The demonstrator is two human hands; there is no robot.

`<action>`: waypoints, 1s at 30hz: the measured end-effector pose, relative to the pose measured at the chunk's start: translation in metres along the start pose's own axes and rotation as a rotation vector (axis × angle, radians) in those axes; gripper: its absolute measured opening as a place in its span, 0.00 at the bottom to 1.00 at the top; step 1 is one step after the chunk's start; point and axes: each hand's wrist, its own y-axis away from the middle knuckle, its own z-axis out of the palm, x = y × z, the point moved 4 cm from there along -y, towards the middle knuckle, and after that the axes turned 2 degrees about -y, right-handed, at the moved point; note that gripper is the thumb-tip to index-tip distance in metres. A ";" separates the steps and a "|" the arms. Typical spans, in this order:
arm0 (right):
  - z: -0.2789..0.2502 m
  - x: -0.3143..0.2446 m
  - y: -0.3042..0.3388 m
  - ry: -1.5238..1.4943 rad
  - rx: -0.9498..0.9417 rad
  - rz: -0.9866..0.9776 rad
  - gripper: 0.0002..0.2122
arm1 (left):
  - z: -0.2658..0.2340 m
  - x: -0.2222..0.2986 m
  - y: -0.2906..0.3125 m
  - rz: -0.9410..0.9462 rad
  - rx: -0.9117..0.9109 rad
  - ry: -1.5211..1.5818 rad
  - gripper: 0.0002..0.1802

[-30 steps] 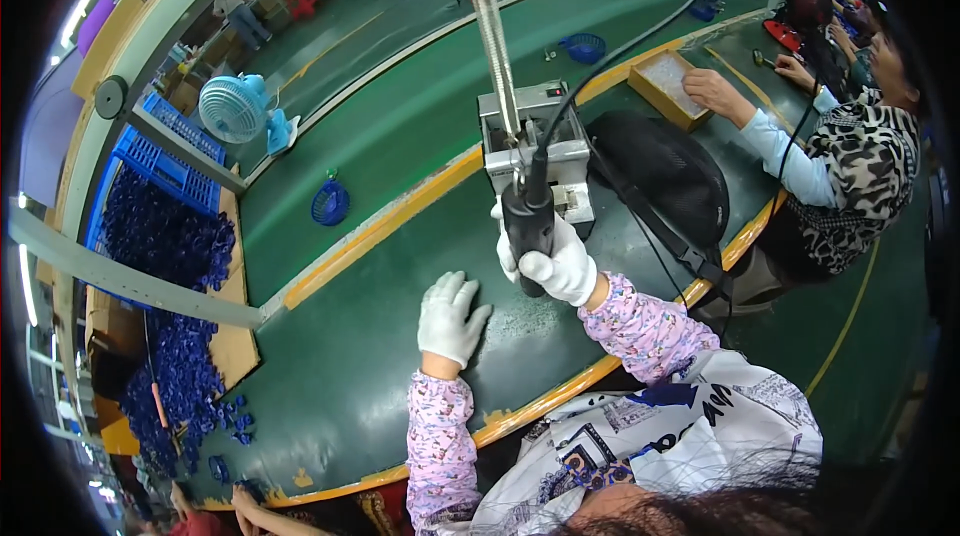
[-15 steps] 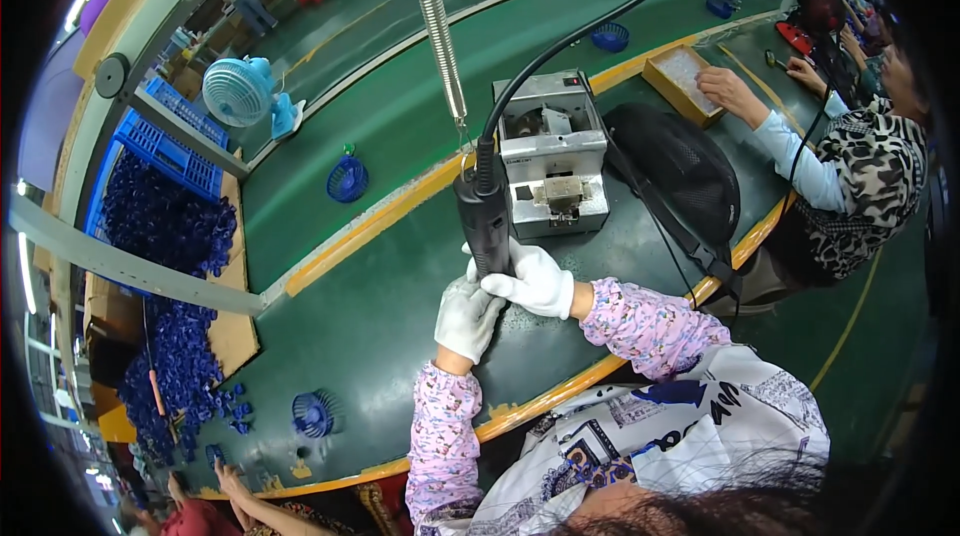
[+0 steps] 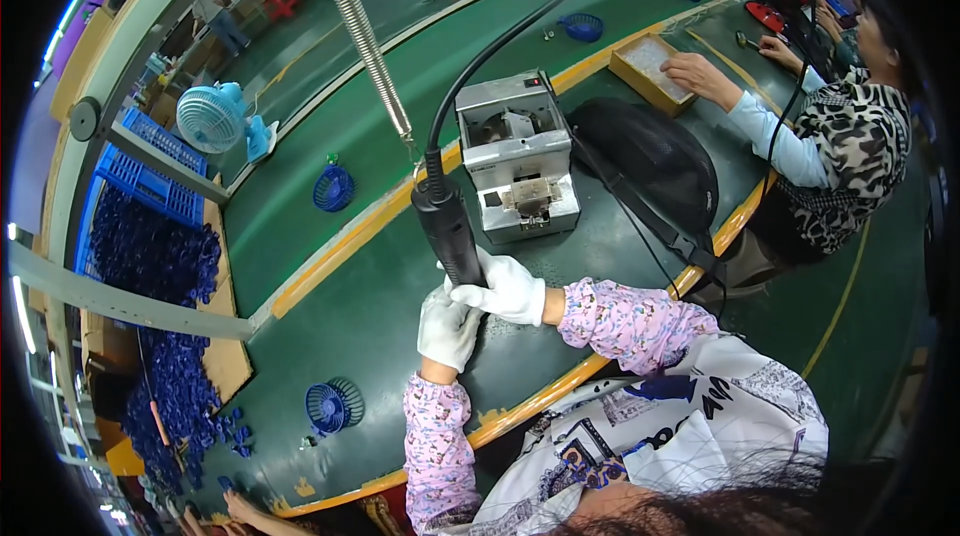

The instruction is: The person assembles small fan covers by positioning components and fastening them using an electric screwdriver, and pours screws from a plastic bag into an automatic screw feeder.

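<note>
A black electric screwdriver (image 3: 447, 231) hangs tilted from a coil spring (image 3: 362, 31), with a black cable (image 3: 490, 54) at its top. My right hand (image 3: 508, 292), in a white glove, is closed round the screwdriver's lower body. Just below and left of it, my left hand (image 3: 447, 332), also gloved, has its fingers closed at the tool's lower end. Whatever lies between those left fingers is hidden. Beyond my hands stands a grey metal screw feeder (image 3: 518, 156), apart from them.
A black bag (image 3: 650, 171) lies right of the feeder. Blue round baskets (image 3: 334, 406) sit on the green table, others on the far green belt. Dark blue parts (image 3: 165, 246) are heaped at left by a fan (image 3: 210, 119). A co-worker's hand (image 3: 700, 76) reaches over a box (image 3: 650, 66).
The whole view has shifted, so most things appear farther left. The near blue basket sits farther right, closer to my left arm. Both hands keep their hold at the screwdriver.
</note>
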 end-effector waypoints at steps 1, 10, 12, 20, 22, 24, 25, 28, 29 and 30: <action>0.001 0.001 0.000 0.015 0.006 -0.006 0.27 | -0.001 0.000 0.000 -0.005 0.014 -0.013 0.06; 0.002 0.002 0.000 0.030 0.017 0.026 0.26 | 0.007 -0.015 0.009 -0.078 -0.076 -0.038 0.10; 0.001 0.001 0.000 0.037 0.029 0.022 0.26 | 0.007 -0.014 0.009 -0.095 -0.075 -0.035 0.11; 0.002 -0.002 0.002 0.062 0.035 0.009 0.26 | 0.009 -0.015 0.011 -0.117 -0.075 -0.046 0.11; 0.002 -0.003 0.003 0.066 0.043 0.008 0.26 | 0.009 -0.014 0.010 -0.118 -0.076 -0.038 0.10; 0.001 -0.002 0.003 0.069 0.044 0.006 0.26 | 0.011 -0.015 0.009 -0.123 -0.080 -0.044 0.11; 0.001 0.000 0.003 0.065 0.049 0.003 0.26 | 0.010 -0.014 0.008 -0.124 -0.077 -0.041 0.11; 0.003 0.000 0.003 0.059 0.050 0.004 0.27 | 0.007 -0.011 0.008 -0.104 -0.152 -0.075 0.16; 0.003 0.000 0.003 0.063 0.052 0.012 0.27 | 0.006 -0.010 0.008 -0.100 -0.150 -0.074 0.16; 0.003 -0.001 0.002 0.065 0.054 0.013 0.27 | 0.006 -0.009 0.008 -0.095 -0.149 -0.073 0.16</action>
